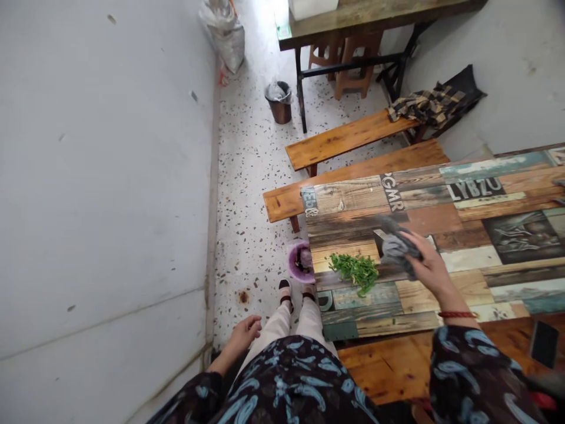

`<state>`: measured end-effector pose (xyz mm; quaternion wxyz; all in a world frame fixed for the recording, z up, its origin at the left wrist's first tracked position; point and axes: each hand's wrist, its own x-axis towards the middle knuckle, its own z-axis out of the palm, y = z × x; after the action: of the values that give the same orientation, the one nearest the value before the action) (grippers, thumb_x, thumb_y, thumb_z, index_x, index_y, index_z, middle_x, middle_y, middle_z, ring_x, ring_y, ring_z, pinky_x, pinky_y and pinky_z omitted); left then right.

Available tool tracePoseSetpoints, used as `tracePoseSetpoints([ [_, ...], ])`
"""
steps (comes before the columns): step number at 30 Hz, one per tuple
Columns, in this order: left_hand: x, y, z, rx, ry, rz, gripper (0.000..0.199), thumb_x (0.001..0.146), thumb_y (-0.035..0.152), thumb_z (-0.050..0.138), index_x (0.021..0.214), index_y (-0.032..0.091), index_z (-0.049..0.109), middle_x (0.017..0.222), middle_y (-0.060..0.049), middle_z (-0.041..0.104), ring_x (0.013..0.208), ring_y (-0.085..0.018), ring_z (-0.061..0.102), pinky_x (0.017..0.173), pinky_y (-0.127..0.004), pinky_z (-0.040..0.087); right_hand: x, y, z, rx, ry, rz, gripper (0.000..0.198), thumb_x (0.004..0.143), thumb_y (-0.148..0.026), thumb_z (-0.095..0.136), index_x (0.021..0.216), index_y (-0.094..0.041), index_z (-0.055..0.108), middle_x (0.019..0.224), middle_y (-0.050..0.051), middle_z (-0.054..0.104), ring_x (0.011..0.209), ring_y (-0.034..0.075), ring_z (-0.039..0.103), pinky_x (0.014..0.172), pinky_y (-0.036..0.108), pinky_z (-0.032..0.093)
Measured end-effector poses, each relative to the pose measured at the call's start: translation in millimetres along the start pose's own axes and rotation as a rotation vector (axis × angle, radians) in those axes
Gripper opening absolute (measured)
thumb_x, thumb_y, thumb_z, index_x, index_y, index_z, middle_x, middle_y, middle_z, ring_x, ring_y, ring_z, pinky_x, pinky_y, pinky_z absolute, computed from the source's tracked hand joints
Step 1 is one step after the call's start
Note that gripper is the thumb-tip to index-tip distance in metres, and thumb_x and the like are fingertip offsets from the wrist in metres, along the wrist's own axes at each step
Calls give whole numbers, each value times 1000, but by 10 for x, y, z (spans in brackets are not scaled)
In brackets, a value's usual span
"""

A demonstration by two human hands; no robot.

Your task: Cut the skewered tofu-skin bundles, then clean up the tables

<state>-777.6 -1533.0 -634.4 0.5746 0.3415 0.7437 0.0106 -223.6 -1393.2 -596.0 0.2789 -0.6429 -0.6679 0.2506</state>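
My right hand (427, 262) grips a bunched grey cloth (394, 250) over the patchwork-patterned table (424, 297). The cloth is slightly blurred. Just left of it, a small heap of chopped green vegetable pieces (354, 271) lies near the table's left end. My left hand (244, 337) hangs beside my left leg, away from the table, its fingers loosely bent and holding nothing. On the floor below the table's left edge stands a purple bin (298, 262) with some dark scraps inside; the table partly hides it.
Two wooden benches (348, 138) stand beyond the table, with a checked cloth (424, 106) on one end. A dark phone-like object (544, 343) lies on the near bench (379, 368). Further off are a small bin (279, 106), a second table (362, 26) and a sack (227, 38). A white wall (110, 176) runs along the left.
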Motion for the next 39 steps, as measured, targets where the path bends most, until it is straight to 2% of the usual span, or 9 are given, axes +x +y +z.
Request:
tracePoseSetpoints([
  [3,0,-14,35,18,-17,-1,47,70,43,50,103,10,58,83,-8,67,70,-21,63,66,-32,47,-394,693,0,-109,138,221,52,82,-31,48,132,-18,51,132,13,54,124,27,47,107,45,34],
  [7,-39,-85,45,29,-15,-25,45,71,42,49,103,12,58,84,-8,68,71,-21,64,65,-31,47,-644,1084,594,-244,293,379,54,78,-31,48,128,-12,53,126,18,56,122,32,47,105,51,35],
  [13,-42,-70,9,55,-48,6,44,68,45,49,97,14,60,80,-6,66,68,-19,63,64,-30,47,-347,430,1356,-212,98,118,52,79,-22,47,131,-25,53,135,7,53,127,26,43,111,47,31],
  [19,-11,-6,-221,29,-31,88,49,66,49,49,98,14,61,81,-7,67,69,-21,64,66,-32,48,-96,-190,1734,-171,-30,1,60,76,-10,46,133,-27,52,137,4,53,130,25,41,111,48,32],
  [24,-29,-255,-503,-14,10,74,47,66,47,52,99,14,61,78,-5,67,66,-20,64,65,-33,48,17,-644,1934,-157,-119,-87,65,71,-4,46,131,-27,54,137,3,54,130,26,40,110,48,33],
  [29,-38,-467,-644,-48,36,60,47,66,47,54,99,13,61,77,-4,66,66,-20,63,64,-31,48,49,-1146,1832,-115,-188,-168,68,70,-3,46,133,-28,52,139,3,52,128,25,42,109,48,34],
  [33,-2,-506,-682,-46,11,56,46,67,45,53,99,12,60,75,-3,64,65,-18,62,63,-30,48,18,-1386,1372,-51,-122,-159,65,75,-8,47,136,-28,48,141,4,50,129,24,43,110,47,33],
  [36,39,-518,-708,-24,-1,52,43,69,42,53,101,12,60,77,-4,65,65,-18,63,63,-30,48,-138,-1236,880,-25,15,-67,57,80,-16,49,136,-27,49,139,6,51,130,24,43,111,46,32],
  [39,73,-537,-739,2,1,50,40,71,40,53,100,13,59,79,-5,66,66,-18,63,63,-30,48,-513,-763,555,-36,190,140,53,81,-26,51,134,-26,50,137,7,52,129,24,44,110,45,32],
])
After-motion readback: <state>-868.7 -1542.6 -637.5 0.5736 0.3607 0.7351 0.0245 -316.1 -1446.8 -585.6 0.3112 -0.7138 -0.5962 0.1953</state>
